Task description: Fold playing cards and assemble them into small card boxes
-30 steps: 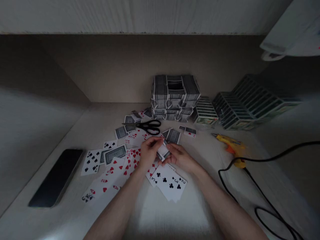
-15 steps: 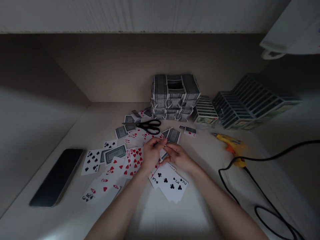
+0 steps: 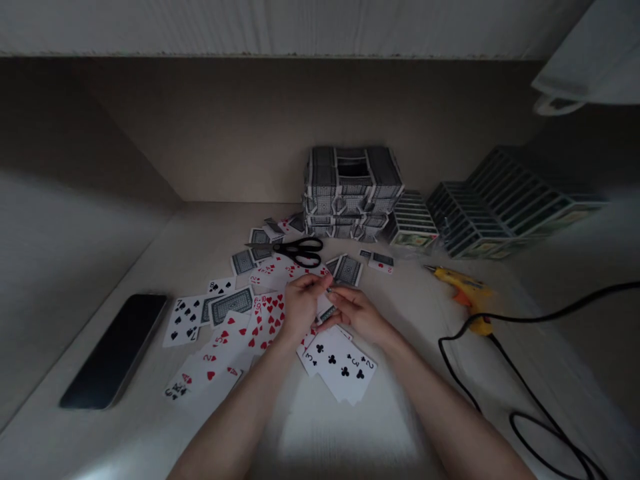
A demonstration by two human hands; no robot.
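My left hand (image 3: 303, 303) and my right hand (image 3: 353, 310) meet over the middle of the spread cards, fingers bent and pinched. Between them is a playing card (image 3: 326, 309), partly hidden by the fingers, its patterned edge showing. Just below the hands lies a fanned pile of clubs cards (image 3: 340, 367), a three on top. Red heart cards (image 3: 267, 320) lie left of my left hand. Black-handled scissors (image 3: 299, 252) rest on cards beyond the hands, blades pointing left.
A phone (image 3: 115, 350) lies at the left. Behind stands a structure of folded cards (image 3: 353, 190), with card box stacks (image 3: 480, 217) to its right. A yellow glue gun (image 3: 465, 293) with a looping black cable (image 3: 540, 317) lies at the right.
The camera view has shifted slightly. Both hands stay together around the card, with only slight finger movement.
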